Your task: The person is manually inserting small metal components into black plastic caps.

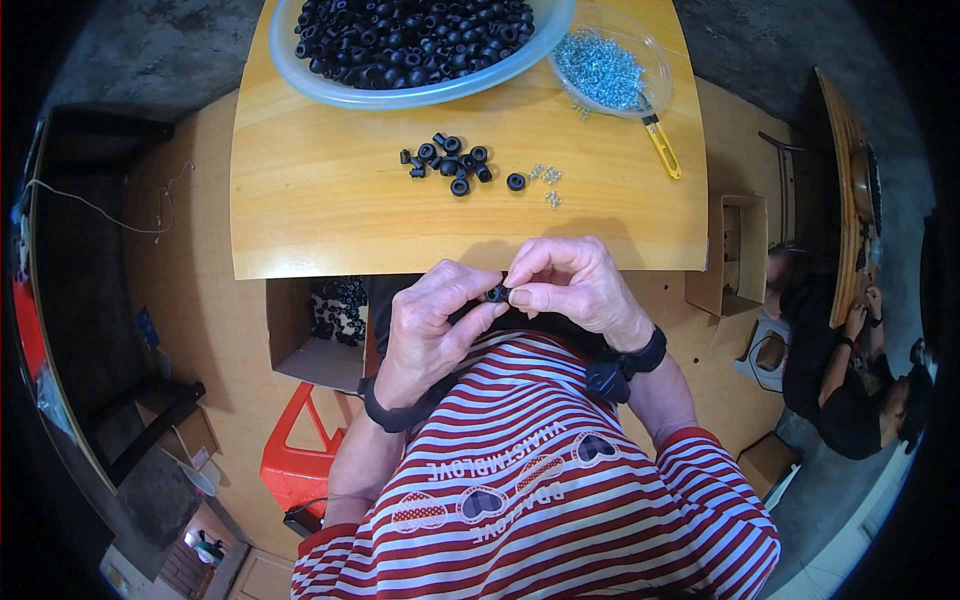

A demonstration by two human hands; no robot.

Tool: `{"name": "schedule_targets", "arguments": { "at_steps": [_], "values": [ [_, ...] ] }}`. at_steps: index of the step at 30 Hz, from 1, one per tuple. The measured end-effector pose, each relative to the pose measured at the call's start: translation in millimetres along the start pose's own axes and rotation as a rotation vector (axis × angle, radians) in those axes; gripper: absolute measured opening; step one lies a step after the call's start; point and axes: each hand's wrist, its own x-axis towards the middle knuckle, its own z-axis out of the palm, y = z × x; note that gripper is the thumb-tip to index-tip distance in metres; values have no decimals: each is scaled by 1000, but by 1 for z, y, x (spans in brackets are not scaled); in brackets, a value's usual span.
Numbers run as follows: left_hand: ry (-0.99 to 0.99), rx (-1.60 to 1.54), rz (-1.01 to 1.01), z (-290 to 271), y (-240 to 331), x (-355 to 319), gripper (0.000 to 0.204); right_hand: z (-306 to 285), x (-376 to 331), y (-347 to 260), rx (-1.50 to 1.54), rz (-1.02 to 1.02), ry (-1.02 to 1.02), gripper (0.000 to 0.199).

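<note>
Just off the near edge of the wooden table, my left hand (437, 318) pinches a small black round part (497, 293) between thumb and fingers. My right hand (573, 288) is closed at the same part from the other side, its thumb and forefinger pressed together there; whether it also holds something tiny is hidden. On the table (330, 210) beyond my hands lies a loose group of black round parts (450, 165), with one black part (516, 182) set apart to the right. Beside that one are small clear pieces (546, 174) in two little heaps.
A large tub (400, 98) full of black parts stands at the far side. To its right are a clear bowl (655, 75) of small bluish pieces and a yellow utility knife (662, 147). A cardboard box (300, 350) holds black parts below left. Another person (850, 370) works at the right.
</note>
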Motion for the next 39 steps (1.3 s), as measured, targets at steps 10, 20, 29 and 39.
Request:
{"name": "schedule_targets", "arguments": {
  "at_steps": [10,20,29,39],
  "values": [
    [-58,114,115,-2,-1,4,27,-3,5,-2,51,69,-33,7],
    [-61,78,137,-2,1,6,27,-13,15,-15,92,264,-115,23],
    [-42,55,252,-5,6,6,32,-5,13,-6,212,221,-277,20],
    [-23,10,179,-5,-3,-3,34,19,5,18,439,211,-104,11]
  ]
}}
